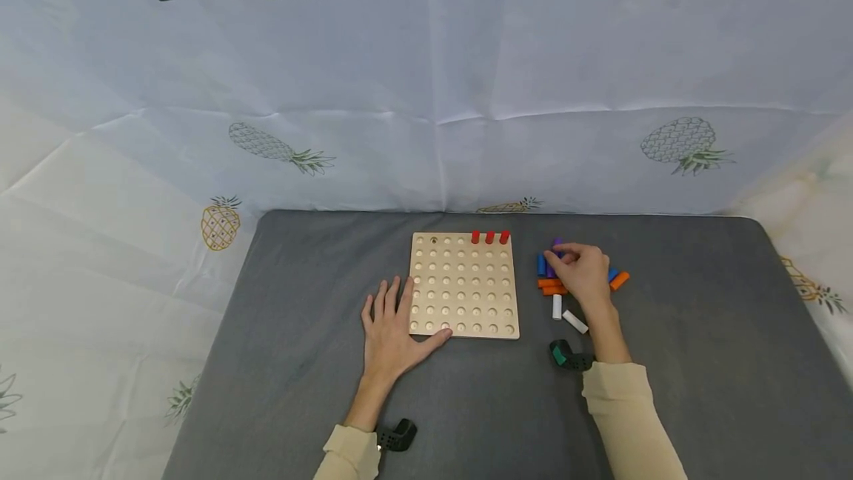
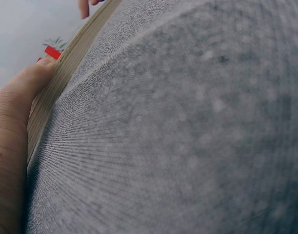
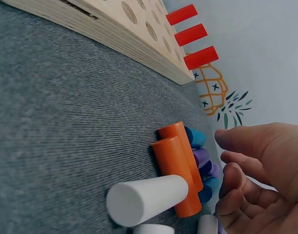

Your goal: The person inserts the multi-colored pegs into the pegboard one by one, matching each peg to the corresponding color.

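Observation:
A square wooden pegboard (image 1: 469,287) with rows of round holes lies on the grey cloth. Three red pegs (image 1: 489,238) stand in its far row toward the right corner. My left hand (image 1: 389,339) is spread at the board's near left corner, fingers along the left side, thumb at the front edge. Over a cluster of loose pegs hovers my right hand (image 1: 585,272), thumb and forefinger apart close to the purple pegs (image 1: 550,271). Nothing shows between its fingers in the right wrist view. Orange pegs (image 3: 175,165) and a white peg (image 3: 149,197) lie below the hand.
A blue peg (image 1: 541,265) lies left of the purple ones. One more orange peg (image 1: 620,281) sits right of the right hand, beside a blue one. Nearer the front is a second white peg (image 1: 575,321). A pineapple-print cloth (image 1: 400,161) hangs behind the table.

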Available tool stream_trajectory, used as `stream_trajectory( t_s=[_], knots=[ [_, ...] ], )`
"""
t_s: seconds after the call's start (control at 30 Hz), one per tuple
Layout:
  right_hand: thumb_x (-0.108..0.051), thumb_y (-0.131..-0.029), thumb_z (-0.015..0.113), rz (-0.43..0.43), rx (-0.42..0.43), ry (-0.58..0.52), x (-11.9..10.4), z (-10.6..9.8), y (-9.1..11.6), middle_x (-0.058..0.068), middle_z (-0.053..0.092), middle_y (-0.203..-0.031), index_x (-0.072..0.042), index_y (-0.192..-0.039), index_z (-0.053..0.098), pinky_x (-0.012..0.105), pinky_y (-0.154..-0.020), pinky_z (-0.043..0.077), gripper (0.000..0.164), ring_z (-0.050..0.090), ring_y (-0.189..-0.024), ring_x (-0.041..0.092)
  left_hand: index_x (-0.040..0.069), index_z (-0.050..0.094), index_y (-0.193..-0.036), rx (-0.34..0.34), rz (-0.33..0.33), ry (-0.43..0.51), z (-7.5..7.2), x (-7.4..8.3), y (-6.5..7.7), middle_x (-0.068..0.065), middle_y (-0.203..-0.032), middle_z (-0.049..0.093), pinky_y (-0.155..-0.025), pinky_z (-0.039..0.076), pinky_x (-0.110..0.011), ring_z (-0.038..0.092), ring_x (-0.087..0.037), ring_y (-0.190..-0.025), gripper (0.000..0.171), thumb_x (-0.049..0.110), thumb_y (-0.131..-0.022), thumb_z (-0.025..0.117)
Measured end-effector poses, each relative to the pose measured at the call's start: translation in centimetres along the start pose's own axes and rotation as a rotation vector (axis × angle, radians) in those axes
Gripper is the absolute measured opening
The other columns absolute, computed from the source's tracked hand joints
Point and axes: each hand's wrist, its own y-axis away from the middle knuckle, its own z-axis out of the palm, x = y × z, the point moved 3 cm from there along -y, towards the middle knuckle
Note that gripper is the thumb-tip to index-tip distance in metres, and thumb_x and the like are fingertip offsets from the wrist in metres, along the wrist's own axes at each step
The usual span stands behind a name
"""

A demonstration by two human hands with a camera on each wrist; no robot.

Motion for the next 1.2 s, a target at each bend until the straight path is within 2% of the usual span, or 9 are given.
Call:
stream_trajectory(
  t_s=[0.2, 0.43, 0.7, 0.87, 1.2],
  knots=[
    [-0.021, -0.095, 0.071, 0.029, -0.044, 0.000, 0.2, 0.1, 0.5, 0.017, 0.068, -0.073, 0.007, -0.113, 0.074, 0.023, -0.045, 0.041, 0.033, 0.051, -0.050, 0.010, 0.020, 0.028, -0.163, -0.014, -0.010, 0.005, 0.1, 0.0, 0.0, -0.016, -0.164, 0.038, -0.122, 0.017, -0.064, 0.031, -0.040, -0.154, 0.116, 0.084, -0.073, 0.064],
    [-0.017, -0.094, 0.072, 0.027, -0.032, 0.005, 0.1, 0.2, 0.8, 0.015, 0.067, -0.071, 0.008, -0.112, 0.075, 0.022, -0.050, 0.041, 0.030, 0.052, -0.055, 0.010, 0.020, 0.029, -0.163, -0.012, -0.011, 0.005, 0.1, 0.0, 0.0, -0.017, -0.163, 0.039, -0.122, 0.018, -0.065, 0.031, -0.040, -0.153, 0.115, 0.082, -0.073, 0.066],
    [-0.015, -0.094, 0.071, 0.045, -0.026, 0.016, 0.0, 0.4, 0.7, 0.012, 0.064, -0.067, 0.008, -0.107, 0.076, 0.023, -0.048, 0.043, 0.027, 0.052, -0.053, 0.011, 0.020, 0.029, -0.163, -0.025, -0.022, 0.006, 0.0, 0.1, 0.0, -0.016, -0.164, 0.038, -0.123, 0.017, -0.064, 0.031, -0.040, -0.154, 0.116, 0.082, -0.072, 0.066],
    [-0.015, -0.092, 0.071, 0.073, -0.059, 0.028, -0.3, 0.7, 0.2, 0.013, 0.066, -0.067, 0.011, -0.108, 0.074, 0.023, -0.049, 0.045, 0.030, 0.054, -0.053, 0.010, 0.020, 0.029, -0.163, -0.021, -0.018, 0.008, 0.0, 0.0, 0.0, -0.016, -0.164, 0.038, -0.123, 0.017, -0.064, 0.031, -0.040, -0.154, 0.116, 0.082, -0.072, 0.066],
    [-0.012, -0.090, 0.074, 0.031, -0.055, 0.069, -0.9, 1.3, -0.1, 0.017, 0.065, -0.062, 0.016, -0.104, 0.073, 0.023, -0.045, 0.046, 0.031, 0.054, -0.045, 0.011, 0.020, 0.030, -0.163, -0.014, -0.010, 0.005, 0.0, 0.0, 0.0, -0.016, -0.163, 0.038, -0.122, 0.018, -0.064, 0.031, -0.040, -0.154, 0.116, 0.083, -0.073, 0.065]
  ],
)
